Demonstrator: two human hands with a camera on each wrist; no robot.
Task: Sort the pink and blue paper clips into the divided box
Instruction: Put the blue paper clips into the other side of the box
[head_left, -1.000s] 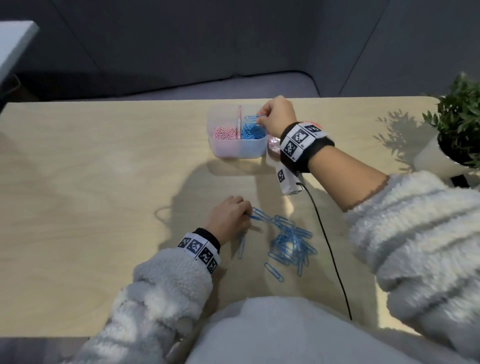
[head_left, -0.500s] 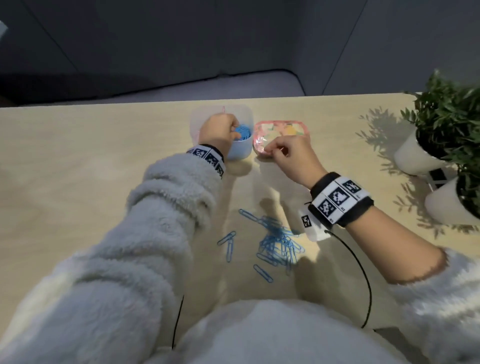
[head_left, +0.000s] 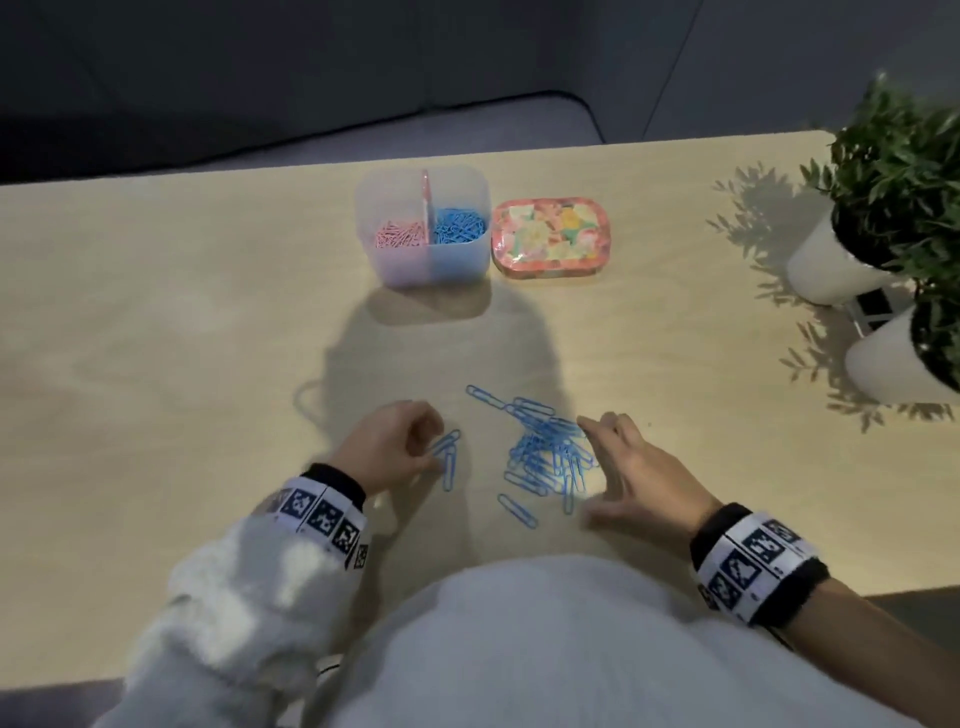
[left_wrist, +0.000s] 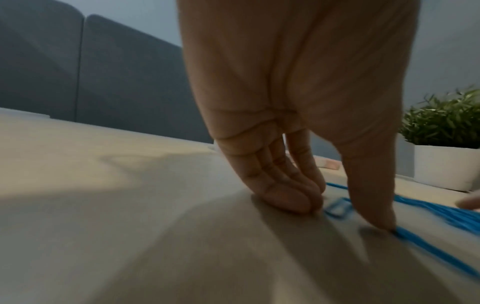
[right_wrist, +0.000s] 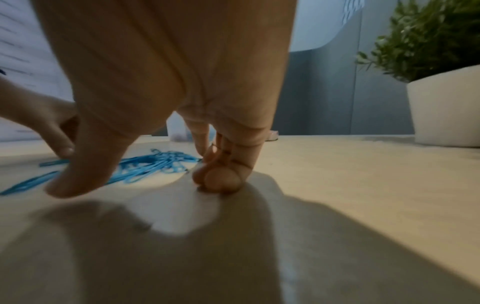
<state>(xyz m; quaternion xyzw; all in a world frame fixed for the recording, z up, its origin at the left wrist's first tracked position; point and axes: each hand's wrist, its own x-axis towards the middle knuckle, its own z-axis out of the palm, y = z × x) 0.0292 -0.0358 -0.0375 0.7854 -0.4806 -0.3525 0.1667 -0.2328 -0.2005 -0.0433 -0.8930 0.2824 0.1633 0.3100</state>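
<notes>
The clear divided box (head_left: 367, 218) stands at the table's far middle, with pink clips (head_left: 399, 235) in its left half and blue clips (head_left: 460, 226) in its right half. A loose pile of blue paper clips (head_left: 545, 451) lies near me. Two more blue clips (head_left: 448, 457) lie left of it. My left hand (head_left: 436, 447) is down on those two, fingertips (left_wrist: 298, 203) and thumb on the table either side of one clip (left_wrist: 337, 209). My right hand (head_left: 602, 470) sits at the pile's right edge with spread fingers (right_wrist: 221, 183) touching the table, holding nothing.
A floral tin (head_left: 550, 234) sits right beside the box. Two white pots with green plants (head_left: 831, 265) stand at the right edge, with a small black-and-white tag between them. Dark upholstered seating runs behind the table.
My left hand has come back from the box's blue half to the two stray clips. My right hand has moved from the floral tin to the pile.
</notes>
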